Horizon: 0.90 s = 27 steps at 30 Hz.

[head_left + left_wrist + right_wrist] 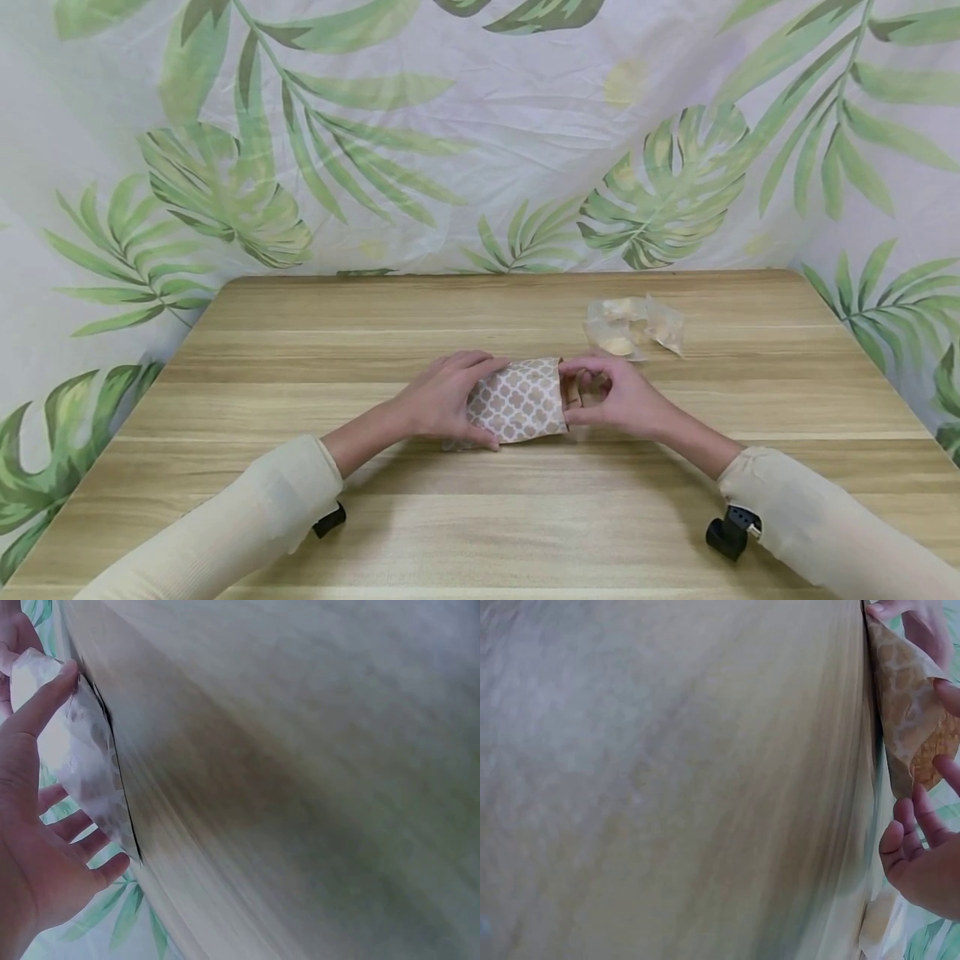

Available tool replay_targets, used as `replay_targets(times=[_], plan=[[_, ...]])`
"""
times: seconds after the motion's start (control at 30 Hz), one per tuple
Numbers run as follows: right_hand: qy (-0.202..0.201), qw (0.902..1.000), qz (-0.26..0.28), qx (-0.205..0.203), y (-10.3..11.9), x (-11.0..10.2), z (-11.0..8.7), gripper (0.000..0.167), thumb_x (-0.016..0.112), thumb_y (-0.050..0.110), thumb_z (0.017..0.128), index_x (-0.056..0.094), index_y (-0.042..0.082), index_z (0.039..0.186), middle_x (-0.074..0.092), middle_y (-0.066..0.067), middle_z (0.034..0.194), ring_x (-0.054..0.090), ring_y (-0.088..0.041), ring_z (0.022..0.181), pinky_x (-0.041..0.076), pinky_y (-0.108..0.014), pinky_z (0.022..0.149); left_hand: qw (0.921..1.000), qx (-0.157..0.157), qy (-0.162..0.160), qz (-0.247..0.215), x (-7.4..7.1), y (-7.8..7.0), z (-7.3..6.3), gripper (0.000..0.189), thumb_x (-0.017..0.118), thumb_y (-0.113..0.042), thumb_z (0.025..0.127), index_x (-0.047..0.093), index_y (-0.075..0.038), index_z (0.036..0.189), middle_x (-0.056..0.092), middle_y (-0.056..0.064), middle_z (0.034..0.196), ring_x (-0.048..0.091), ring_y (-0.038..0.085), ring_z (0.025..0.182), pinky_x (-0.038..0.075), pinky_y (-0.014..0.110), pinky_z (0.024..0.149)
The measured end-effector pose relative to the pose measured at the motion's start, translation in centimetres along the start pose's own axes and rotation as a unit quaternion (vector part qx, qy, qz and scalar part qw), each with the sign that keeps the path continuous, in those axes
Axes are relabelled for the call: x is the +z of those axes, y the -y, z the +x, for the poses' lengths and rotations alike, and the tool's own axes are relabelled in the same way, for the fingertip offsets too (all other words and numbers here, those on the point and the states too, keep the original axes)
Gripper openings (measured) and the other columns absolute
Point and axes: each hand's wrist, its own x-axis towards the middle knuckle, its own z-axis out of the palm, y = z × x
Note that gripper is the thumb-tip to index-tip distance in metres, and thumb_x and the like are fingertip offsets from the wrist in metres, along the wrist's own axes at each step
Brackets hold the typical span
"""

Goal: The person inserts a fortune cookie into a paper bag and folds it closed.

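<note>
A paper bag (517, 402) with a brown-and-white lattice pattern lies sideways, its mouth facing right. My left hand (448, 396) grips its closed end, thumb along the near edge and fingers over the far side. At the mouth, my right hand (618, 393) holds the rim with curled thumb and fingers. Something brown and crinkled shows inside the mouth in the right wrist view; whether it is contents or lining I cannot tell. The left wrist view shows the bag (90, 750) between thumb and spread fingers.
Small clear packets (633, 327) with pale yellowish pieces lie behind my right hand. A bit of clear plastic (456, 446) peeks out under the bag's left end. The wooden table (495, 533) ends at a leaf-printed cloth backdrop (450, 150).
</note>
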Motion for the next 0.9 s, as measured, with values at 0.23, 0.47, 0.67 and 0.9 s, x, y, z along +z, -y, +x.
replay_targets(times=[0.23, 0.47, 0.67, 0.9], plan=[[0.032, 0.9994, -0.007, -0.013, -0.44, -0.06, 0.09, 0.073, 0.092, 0.008, 0.071, 0.06, -0.013, 0.134, 0.067, -0.021, 0.118, 0.057, -0.025, 0.096, 0.05, -0.033, 0.087, 1.0, -0.002, 0.001, -0.004, 0.17, -0.04, 0.09, 0.107, 0.09, -0.059, 0.069, 0.049, -0.011, 0.154, 0.055, 0.015, 0.149, 0.05, 0.034, 0.139, 0.043, 0.057, 0.111], [0.079, 0.9965, -0.024, -0.01, -0.17, -0.2, 0.23, 0.08, 0.086, 0.006, 0.074, 0.05, -0.016, 0.141, 0.065, -0.017, 0.113, 0.056, -0.025, 0.097, 0.049, -0.034, 0.088, 0.9999, -0.014, 0.009, -0.005, 0.1, -0.21, 0.12, 0.106, 0.091, -0.057, 0.069, 0.049, -0.009, 0.154, 0.053, 0.016, 0.151, 0.048, 0.036, 0.141, 0.041, 0.059, 0.113], [0.07, 0.9974, -0.006, 0.017, -0.07, -0.16, 0.34, 0.077, 0.082, 0.013, 0.082, 0.047, -0.011, 0.147, 0.067, -0.015, 0.102, 0.06, -0.024, 0.093, 0.051, -0.033, 0.087, 0.9997, -0.02, 0.013, -0.007, -0.02, -0.33, 0.07, 0.107, 0.091, -0.057, 0.069, 0.048, -0.01, 0.154, 0.053, 0.016, 0.151, 0.047, 0.036, 0.141, 0.04, 0.061, 0.113], [0.063, 0.9976, 0.011, 0.024, -0.1, -0.06, 0.33, 0.08, 0.086, 0.01, 0.08, 0.047, -0.01, 0.147, 0.068, -0.016, 0.099, 0.063, -0.025, 0.093, 0.052, -0.03, 0.085, 0.9999, -0.008, -0.006, -0.006, 0.32, -0.24, 0.1, 0.106, 0.089, -0.059, 0.068, 0.05, -0.009, 0.153, 0.054, 0.017, 0.15, 0.05, 0.036, 0.139, 0.043, 0.057, 0.112]])
